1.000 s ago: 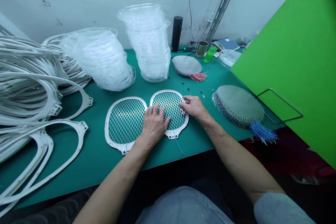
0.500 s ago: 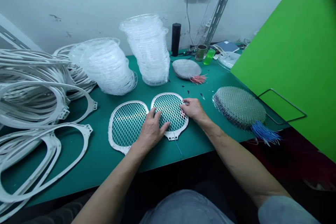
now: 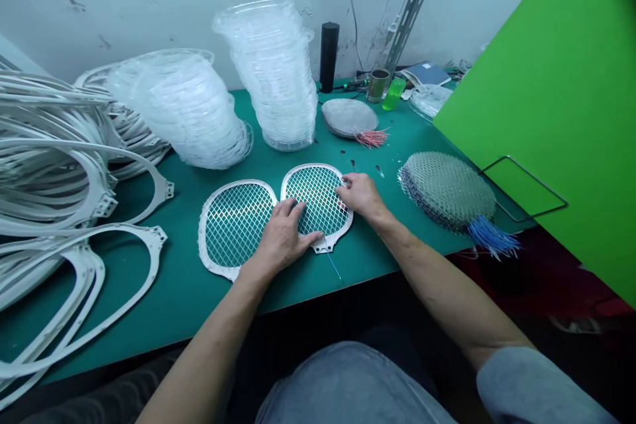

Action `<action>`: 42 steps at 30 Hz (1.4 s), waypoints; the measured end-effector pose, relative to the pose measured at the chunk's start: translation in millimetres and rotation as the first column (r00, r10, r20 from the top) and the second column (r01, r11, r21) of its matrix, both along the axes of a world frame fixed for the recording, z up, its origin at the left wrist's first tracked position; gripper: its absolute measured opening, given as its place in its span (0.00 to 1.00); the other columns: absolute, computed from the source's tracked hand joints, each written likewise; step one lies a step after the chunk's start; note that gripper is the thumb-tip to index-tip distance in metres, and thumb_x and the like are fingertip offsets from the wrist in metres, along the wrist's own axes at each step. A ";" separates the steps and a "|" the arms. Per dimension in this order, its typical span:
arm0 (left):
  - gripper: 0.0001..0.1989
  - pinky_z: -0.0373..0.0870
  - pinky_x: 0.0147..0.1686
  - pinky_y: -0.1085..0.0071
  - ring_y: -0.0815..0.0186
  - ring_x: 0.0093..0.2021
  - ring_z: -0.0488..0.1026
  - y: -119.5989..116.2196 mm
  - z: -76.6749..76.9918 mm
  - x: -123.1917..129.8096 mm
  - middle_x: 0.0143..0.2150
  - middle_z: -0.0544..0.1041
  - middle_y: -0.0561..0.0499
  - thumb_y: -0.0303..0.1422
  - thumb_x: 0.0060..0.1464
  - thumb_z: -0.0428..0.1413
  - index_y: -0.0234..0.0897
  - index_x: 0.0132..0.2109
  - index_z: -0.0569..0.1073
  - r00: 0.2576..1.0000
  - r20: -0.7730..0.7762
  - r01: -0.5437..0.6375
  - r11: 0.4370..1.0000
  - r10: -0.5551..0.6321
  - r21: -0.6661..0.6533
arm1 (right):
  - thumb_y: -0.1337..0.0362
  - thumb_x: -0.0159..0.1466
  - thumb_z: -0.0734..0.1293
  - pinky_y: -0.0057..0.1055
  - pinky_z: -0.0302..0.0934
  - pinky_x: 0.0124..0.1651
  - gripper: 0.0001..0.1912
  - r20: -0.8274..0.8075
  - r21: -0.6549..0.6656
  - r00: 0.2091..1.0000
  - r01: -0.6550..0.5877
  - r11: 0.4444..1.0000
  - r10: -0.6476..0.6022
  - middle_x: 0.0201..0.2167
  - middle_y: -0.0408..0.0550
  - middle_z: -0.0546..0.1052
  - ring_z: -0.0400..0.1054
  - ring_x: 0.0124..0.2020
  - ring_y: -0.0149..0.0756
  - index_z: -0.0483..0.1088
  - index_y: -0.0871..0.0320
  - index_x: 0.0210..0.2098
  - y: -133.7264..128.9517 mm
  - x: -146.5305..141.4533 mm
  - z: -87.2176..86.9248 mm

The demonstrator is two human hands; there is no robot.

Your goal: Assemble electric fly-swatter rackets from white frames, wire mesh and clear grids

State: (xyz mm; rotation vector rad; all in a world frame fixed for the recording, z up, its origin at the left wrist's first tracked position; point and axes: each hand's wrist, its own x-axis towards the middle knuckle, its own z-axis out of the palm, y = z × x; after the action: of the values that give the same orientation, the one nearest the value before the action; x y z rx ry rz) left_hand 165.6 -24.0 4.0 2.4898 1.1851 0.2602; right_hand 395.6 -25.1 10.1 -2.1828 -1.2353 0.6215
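Two white racket heads lie side by side on the green tabletop, each a rounded frame spanned by diamond-pattern metal mesh. On the right racket head (image 3: 318, 193), my left hand (image 3: 284, 233) rests with spread fingers across its left edge, the thumb near the bottom rim. My right hand (image 3: 362, 196) has its thumb and fingertips closed at the right rim, where mesh meets frame; exactly what they pinch is partly hidden. A thin blue wire (image 3: 334, 266) sticks out below this head's tab. The left racket head (image 3: 237, 222) lies beside my left hand, its lower right covered by my forearm.
White empty frames (image 3: 159, 238) pile up at the left. Two stacks of clear plastic rings (image 3: 278, 73) stand behind. A round mesh stack (image 3: 450, 189) with blue wires (image 3: 491, 236) lies right, near a green board (image 3: 541, 93). Grey discs (image 3: 349, 117) with red wires sit farther back.
The camera view has tilted slightly, so the scene sits higher and a little left. My left thumb has slid closer to the bottom rim; my right hand stays at the right rim.
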 end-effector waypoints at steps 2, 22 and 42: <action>0.35 0.59 0.68 0.42 0.41 0.72 0.56 0.1 0.0 0.3 0.71 0.63 0.38 0.54 0.60 0.58 0.37 0.66 0.69 1.000 -0.016 0.022 1.000 -0.022 0.021 | 0.67 0.63 0.70 0.30 0.67 0.48 0.17 0.159 -0.009 0.986 -0.047 0.999 0.048 0.37 0.53 0.83 0.78 0.40 0.40 0.79 0.63 0.51 -1.7 -2.2 5.7; 0.28 0.64 0.65 0.44 0.44 0.69 0.60 -0.7 -7.3 3.2 0.68 0.67 0.37 0.50 0.64 0.55 0.38 0.64 0.71 1.000 0.007 -0.005 0.993 0.004 0.121 | 0.64 0.63 0.73 0.26 0.69 0.42 0.22 0.006 -0.007 1.000 0.020 1.000 -0.020 0.37 0.51 0.84 0.79 0.34 0.36 0.76 0.64 0.55 6.3 4.3 -12.9; 0.32 0.53 0.71 0.44 0.45 0.74 0.54 -5.6 -9.8 0.0 0.73 0.62 0.37 0.51 0.68 0.50 0.35 0.68 0.67 0.999 -0.048 0.010 0.996 -0.005 0.093 | 0.63 0.65 0.72 0.26 0.69 0.38 0.21 -0.062 0.004 0.998 -0.017 1.000 0.017 0.36 0.51 0.84 0.78 0.27 0.33 0.76 0.64 0.56 1.7 3.5 -10.3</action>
State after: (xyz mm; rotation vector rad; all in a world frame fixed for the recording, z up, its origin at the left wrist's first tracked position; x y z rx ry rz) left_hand 165.6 -29.7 -5.8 2.5939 1.2079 0.2618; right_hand 399.1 -23.4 -0.1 -2.1361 -1.2230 0.6882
